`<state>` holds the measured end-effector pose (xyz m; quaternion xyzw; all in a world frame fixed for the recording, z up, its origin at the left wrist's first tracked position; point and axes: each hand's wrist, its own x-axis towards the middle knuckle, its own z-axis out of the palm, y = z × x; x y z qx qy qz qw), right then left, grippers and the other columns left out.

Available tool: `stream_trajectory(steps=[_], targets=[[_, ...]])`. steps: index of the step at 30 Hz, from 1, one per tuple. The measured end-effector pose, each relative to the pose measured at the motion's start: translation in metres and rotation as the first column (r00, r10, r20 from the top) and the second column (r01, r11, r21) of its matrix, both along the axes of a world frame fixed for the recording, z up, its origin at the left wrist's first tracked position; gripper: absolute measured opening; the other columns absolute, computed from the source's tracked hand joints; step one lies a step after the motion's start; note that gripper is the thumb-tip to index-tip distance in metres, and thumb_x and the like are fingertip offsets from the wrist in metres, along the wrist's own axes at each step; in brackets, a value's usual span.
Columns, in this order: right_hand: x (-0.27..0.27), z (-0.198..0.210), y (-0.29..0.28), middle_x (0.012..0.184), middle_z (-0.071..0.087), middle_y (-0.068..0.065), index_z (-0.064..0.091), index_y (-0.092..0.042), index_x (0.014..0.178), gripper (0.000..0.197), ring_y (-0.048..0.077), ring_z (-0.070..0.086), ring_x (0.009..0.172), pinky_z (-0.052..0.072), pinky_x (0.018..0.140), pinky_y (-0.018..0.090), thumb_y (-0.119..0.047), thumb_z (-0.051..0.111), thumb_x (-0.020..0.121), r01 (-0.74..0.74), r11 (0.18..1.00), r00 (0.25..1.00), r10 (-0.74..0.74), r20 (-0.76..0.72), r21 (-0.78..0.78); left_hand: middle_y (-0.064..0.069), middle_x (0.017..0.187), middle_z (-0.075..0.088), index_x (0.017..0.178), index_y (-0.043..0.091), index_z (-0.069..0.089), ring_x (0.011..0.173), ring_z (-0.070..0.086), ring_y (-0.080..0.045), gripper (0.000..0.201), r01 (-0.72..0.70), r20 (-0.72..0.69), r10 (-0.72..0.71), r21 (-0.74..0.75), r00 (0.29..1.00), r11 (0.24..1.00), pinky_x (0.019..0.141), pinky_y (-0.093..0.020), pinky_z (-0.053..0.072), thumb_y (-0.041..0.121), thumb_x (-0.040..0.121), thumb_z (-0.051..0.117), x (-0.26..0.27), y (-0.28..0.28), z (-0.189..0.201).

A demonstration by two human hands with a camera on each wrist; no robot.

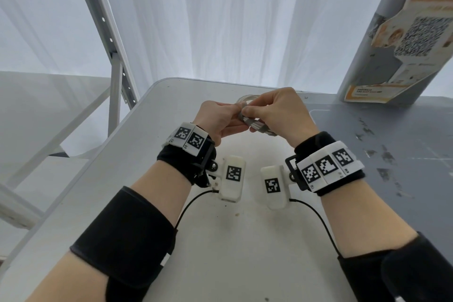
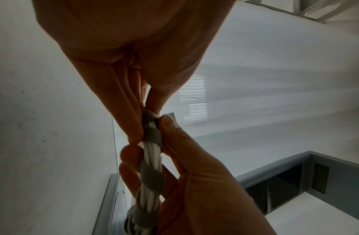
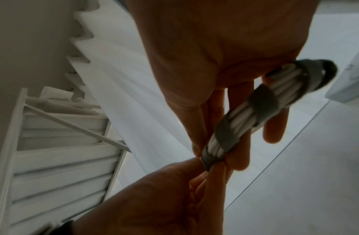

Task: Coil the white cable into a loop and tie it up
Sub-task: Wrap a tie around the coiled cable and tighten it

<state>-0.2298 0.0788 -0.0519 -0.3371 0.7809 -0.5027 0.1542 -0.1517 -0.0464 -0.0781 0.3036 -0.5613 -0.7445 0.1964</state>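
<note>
The white cable (image 1: 241,99) is coiled into a narrow bundle, and a grey strap (image 1: 257,126) winds around it in a spiral. Both hands hold it in the air above the white table (image 1: 220,240). My left hand (image 1: 236,108) pinches the strap's end at the bundle's tip. My right hand (image 1: 247,111) grips the bundle, thumb on top. The left wrist view shows the white strands (image 2: 152,152) between strap turns (image 2: 154,178), with my left fingertips (image 2: 134,127) at the top turn. In the right wrist view the bundle (image 3: 245,117) lies across my right fingers (image 3: 273,127). Part of the coil is hidden behind my hands.
A grey, scuffed surface (image 1: 392,142) adjoins the table on the right. A grey pillar with a torn orange poster (image 1: 404,32) stands at the back right. A white metal rack (image 1: 110,44) stands on the left, and a white curtain (image 1: 232,19) hangs behind.
</note>
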Motion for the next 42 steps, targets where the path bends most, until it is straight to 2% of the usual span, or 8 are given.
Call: stream_trajectory(steps=[9,14,19,25,30,35,38,42], targets=[[0.001,0.002,0.000,0.061,0.074,0.004,0.078,-0.015,0.080,0.021,0.014,0.069,0.048,0.044,0.038,0.019,-0.034,0.076,0.089,-0.013,0.988,1.000,0.016,-0.015,0.155,-0.011,0.065,0.072,0.085,-0.004,0.069,0.056,0.071,-0.018,0.021,0.006,0.023,-0.007,0.044,1.000,0.999,0.055,-0.025,0.059,0.016,0.087,0.074,0.003,0.001,-0.005],[-0.003,-0.001,0.003,0.072,0.077,0.000,0.080,-0.020,0.078,0.008,0.016,0.075,0.067,0.045,0.040,0.016,-0.027,0.085,0.080,0.009,0.982,0.998,0.003,-0.064,0.188,-0.014,0.075,0.074,0.095,-0.006,0.069,0.065,0.074,-0.025,0.024,0.026,0.026,-0.027,0.046,0.999,0.999,0.056,-0.028,0.059,0.016,0.086,0.076,0.002,0.004,-0.004],[-0.003,-0.002,0.003,0.068,0.076,-0.005,0.081,-0.022,0.077,0.009,0.008,0.073,0.062,0.046,0.042,0.016,-0.028,0.088,0.076,-0.006,0.983,0.998,0.017,-0.057,0.185,-0.016,0.080,0.075,0.097,-0.006,0.070,0.066,0.075,-0.026,0.025,0.037,0.021,-0.037,0.024,0.999,0.999,0.056,-0.027,0.058,0.016,0.086,0.076,0.005,0.004,-0.003],[-0.007,0.000,0.003,0.072,0.077,-0.004,0.083,-0.023,0.081,0.013,0.013,0.074,0.073,0.046,0.049,0.016,-0.032,0.089,0.074,0.003,0.985,0.997,0.011,-0.078,0.171,-0.016,0.082,0.076,0.101,-0.005,0.067,0.072,0.075,-0.029,0.029,0.045,-0.025,-0.044,0.050,0.999,0.998,0.059,-0.029,0.060,0.017,0.084,0.077,0.006,0.005,0.003],[-0.007,0.006,0.007,0.071,0.077,0.003,0.083,-0.016,0.081,0.014,0.024,0.074,0.075,0.048,0.044,0.014,-0.026,0.089,0.075,-0.007,0.988,0.997,0.018,-0.070,0.157,-0.017,0.087,0.076,0.104,-0.004,0.067,0.076,0.075,-0.032,0.031,0.055,-0.049,-0.053,0.057,0.997,0.997,0.062,-0.031,0.061,0.017,0.084,0.078,0.005,0.007,0.007],[-0.008,0.008,0.006,0.072,0.077,0.004,0.083,-0.018,0.080,0.014,0.020,0.073,0.080,0.048,0.053,0.017,-0.028,0.089,0.073,-0.021,0.975,0.992,0.049,-0.119,0.221,-0.018,0.088,0.076,0.110,-0.008,0.066,0.075,0.075,-0.032,0.037,0.066,-0.053,-0.064,0.035,0.997,0.997,0.060,-0.030,0.060,0.016,0.083,0.078,0.005,0.009,0.009],[-0.009,0.009,0.006,0.075,0.077,0.007,0.082,-0.016,0.077,0.013,0.022,0.073,0.081,0.048,0.061,0.024,-0.027,0.087,0.074,-0.003,0.971,0.991,0.035,-0.129,0.239,-0.019,0.089,0.076,0.109,-0.009,0.066,0.075,0.075,-0.033,0.039,0.071,-0.053,-0.069,0.027,0.996,0.997,0.060,-0.031,0.061,0.021,0.085,0.077,0.004,0.012,0.011],[-0.011,0.009,0.007,0.080,0.076,0.015,0.080,-0.009,0.074,0.013,0.017,0.063,0.065,0.046,0.060,0.027,-0.022,0.080,0.076,0.069,0.977,0.987,-0.038,-0.154,0.201,-0.015,0.092,0.077,0.104,-0.004,0.067,0.078,0.075,-0.031,0.045,0.075,-0.062,-0.074,0.004,0.995,0.997,0.066,-0.033,0.062,0.039,0.092,0.067,0.000,0.015,0.014]])
